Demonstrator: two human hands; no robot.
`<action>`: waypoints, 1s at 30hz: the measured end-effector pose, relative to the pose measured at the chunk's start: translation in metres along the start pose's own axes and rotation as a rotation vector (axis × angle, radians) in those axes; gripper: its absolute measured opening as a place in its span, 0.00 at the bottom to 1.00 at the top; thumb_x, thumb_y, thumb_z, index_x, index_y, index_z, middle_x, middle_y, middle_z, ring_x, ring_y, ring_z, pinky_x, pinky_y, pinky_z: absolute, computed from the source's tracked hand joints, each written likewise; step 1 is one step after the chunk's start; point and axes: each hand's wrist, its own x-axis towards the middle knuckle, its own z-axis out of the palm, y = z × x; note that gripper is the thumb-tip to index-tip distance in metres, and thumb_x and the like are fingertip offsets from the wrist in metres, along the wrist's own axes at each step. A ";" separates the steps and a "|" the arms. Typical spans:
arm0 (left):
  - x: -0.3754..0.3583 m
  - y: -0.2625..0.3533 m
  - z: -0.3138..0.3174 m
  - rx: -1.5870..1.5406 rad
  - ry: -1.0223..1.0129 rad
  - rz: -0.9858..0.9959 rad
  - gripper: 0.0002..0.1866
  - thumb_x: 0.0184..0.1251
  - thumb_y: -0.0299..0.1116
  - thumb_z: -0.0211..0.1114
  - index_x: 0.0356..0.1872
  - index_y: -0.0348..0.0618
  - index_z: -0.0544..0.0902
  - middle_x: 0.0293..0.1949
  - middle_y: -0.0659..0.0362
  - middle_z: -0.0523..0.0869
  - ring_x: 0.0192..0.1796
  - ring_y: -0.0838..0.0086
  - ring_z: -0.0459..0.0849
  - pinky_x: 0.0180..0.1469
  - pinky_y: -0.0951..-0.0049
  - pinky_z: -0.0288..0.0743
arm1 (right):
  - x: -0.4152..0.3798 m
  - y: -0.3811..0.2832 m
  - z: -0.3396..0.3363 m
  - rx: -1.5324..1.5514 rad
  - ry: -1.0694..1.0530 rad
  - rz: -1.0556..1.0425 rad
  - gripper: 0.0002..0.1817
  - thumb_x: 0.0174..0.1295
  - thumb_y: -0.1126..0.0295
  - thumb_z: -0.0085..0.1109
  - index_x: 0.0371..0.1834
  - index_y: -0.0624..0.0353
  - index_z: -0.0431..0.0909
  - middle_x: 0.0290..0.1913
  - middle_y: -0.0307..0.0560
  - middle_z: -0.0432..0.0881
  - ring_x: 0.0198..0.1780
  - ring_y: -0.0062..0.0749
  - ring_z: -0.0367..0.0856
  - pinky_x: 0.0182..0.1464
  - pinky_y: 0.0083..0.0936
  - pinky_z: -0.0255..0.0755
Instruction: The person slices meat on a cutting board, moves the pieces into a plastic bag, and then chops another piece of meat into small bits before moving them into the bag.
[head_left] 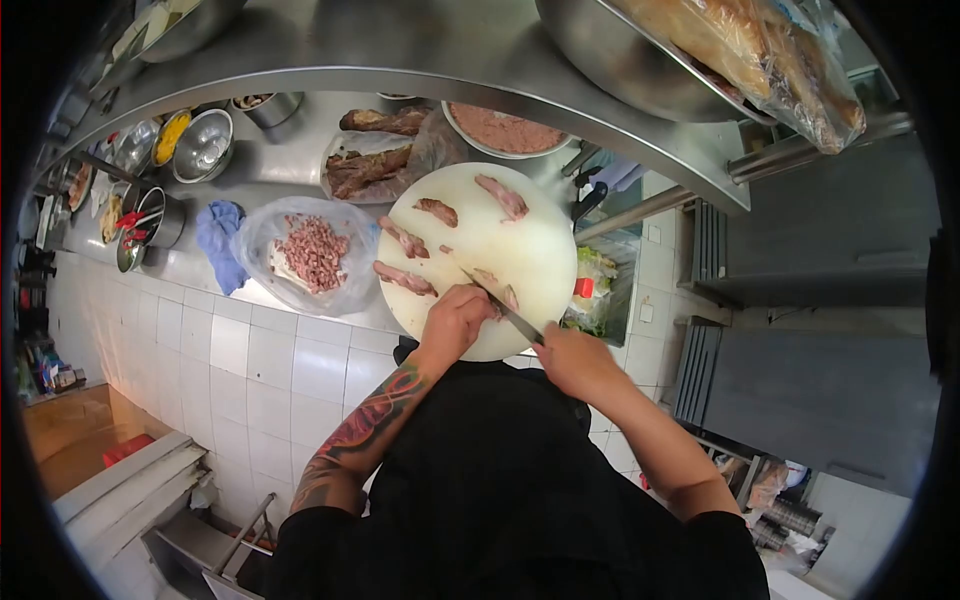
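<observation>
My right hand [578, 362] is wrapped around the handle of a knife [518, 322], whose blade slants up and left across a round white cutting board [545, 225]. My left hand [460, 318] is closed on a piece of meat [510, 297] beside the blade; the fingers hide most of that piece. Elsewhere on the board lie several strips of meat: a pinkish one [502, 197] at the top, a browned one [437, 211], and two at the left edge, an upper strip [403, 238] and a lower strip [405, 278].
Left of the board sits a plastic bag of diced meat [312, 252], near a blue cloth [220, 245]. Behind are large browned meat pieces [370, 170] on plastic and a bowl of minced meat [505, 130]. A steel shelf [430, 82] overhangs the counter. A bin with greens [597, 290] stands right.
</observation>
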 end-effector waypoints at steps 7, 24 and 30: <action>0.001 0.003 -0.004 -0.005 0.043 0.003 0.10 0.56 0.16 0.77 0.37 0.41 0.92 0.45 0.57 0.91 0.49 0.59 0.90 0.50 0.60 0.86 | 0.016 -0.003 -0.013 -0.028 0.065 -0.061 0.20 0.83 0.55 0.60 0.46 0.65 0.80 0.33 0.62 0.91 0.38 0.64 0.92 0.44 0.57 0.84; -0.001 0.003 -0.004 0.017 0.001 -0.028 0.08 0.57 0.17 0.77 0.36 0.40 0.90 0.47 0.57 0.91 0.51 0.57 0.89 0.53 0.59 0.86 | 0.013 0.011 0.009 0.049 0.105 -0.071 0.18 0.83 0.55 0.60 0.47 0.63 0.79 0.30 0.63 0.89 0.37 0.67 0.90 0.43 0.59 0.82; 0.006 0.006 0.000 0.011 -0.032 -0.010 0.09 0.58 0.16 0.75 0.38 0.40 0.90 0.50 0.58 0.90 0.54 0.57 0.89 0.57 0.59 0.86 | -0.019 0.007 0.015 0.163 0.289 -0.061 0.19 0.83 0.55 0.62 0.46 0.62 0.78 0.24 0.60 0.86 0.29 0.65 0.88 0.35 0.57 0.80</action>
